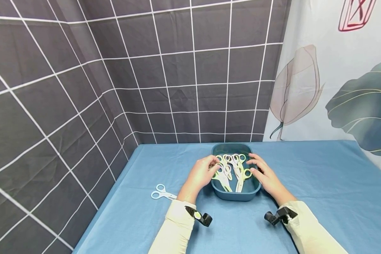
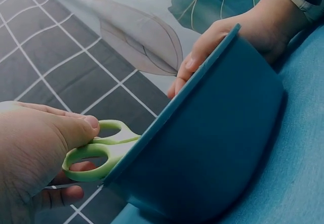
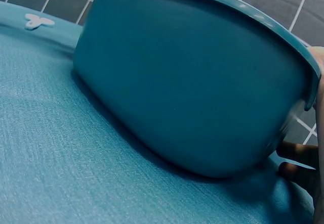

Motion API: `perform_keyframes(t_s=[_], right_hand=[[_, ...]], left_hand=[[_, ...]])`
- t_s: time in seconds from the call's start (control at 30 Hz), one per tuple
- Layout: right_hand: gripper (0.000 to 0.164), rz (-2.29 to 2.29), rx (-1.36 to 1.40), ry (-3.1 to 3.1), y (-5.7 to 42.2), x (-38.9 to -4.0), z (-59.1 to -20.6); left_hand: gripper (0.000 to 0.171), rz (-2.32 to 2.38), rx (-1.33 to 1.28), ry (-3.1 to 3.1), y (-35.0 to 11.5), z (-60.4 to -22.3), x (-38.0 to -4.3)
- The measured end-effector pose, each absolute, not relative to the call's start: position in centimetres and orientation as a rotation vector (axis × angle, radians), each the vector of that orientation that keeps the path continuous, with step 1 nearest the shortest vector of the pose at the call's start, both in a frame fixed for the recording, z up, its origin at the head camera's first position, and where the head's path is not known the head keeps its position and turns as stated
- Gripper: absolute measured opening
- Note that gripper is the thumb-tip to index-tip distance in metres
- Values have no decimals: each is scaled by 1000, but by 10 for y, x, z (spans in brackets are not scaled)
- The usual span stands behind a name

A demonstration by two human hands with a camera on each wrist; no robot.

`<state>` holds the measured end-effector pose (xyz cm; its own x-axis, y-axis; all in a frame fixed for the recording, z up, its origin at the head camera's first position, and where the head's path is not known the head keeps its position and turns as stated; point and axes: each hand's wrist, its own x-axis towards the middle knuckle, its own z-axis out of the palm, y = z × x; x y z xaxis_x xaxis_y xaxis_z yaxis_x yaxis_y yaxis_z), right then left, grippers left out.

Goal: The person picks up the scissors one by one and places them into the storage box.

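Observation:
Several pairs of scissors lie in a dark teal plastic basin (image 1: 236, 196), their handles pale green, pinkish and white. At the basin's left side, my left hand (image 1: 203, 171) pinches the green handle of one pair of scissors (image 2: 114, 155) between thumb and fingers. Those handles stick out over the rim in the left wrist view, and the blades are hidden behind the basin wall. On the opposite side, my right hand (image 1: 268, 178) holds the basin's rim, some fingers reaching over it and others lying against the outer wall in the right wrist view.
A separate pair of white scissors (image 1: 161, 191) lies on the blue tablecloth (image 1: 139, 225), left of the basin and partly covered by my left forearm. A dark gridded cloth (image 1: 177, 70) hangs behind and along the left, beside a white curtain (image 1: 308, 31) with leaf prints.

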<state>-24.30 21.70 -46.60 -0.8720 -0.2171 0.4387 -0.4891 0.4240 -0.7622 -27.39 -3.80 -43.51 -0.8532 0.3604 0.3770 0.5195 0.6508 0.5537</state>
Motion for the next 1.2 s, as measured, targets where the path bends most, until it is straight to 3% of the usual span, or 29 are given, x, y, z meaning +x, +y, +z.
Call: perform_keyframes(t_s=[0.8, 0.97, 1.2], right_hand=[[23, 1421, 653, -2374, 217, -245, -469], [23, 1424, 671, -2358, 218, -245, -469], [23, 1431, 677, -2349, 218, -246, -470]], left_hand=[[10, -920, -816, -2631, -29, -442, -270], [3, -824, -843, -2619, -25, -445, -270], [6, -529, -851, -2602, -22, -450, -269]])
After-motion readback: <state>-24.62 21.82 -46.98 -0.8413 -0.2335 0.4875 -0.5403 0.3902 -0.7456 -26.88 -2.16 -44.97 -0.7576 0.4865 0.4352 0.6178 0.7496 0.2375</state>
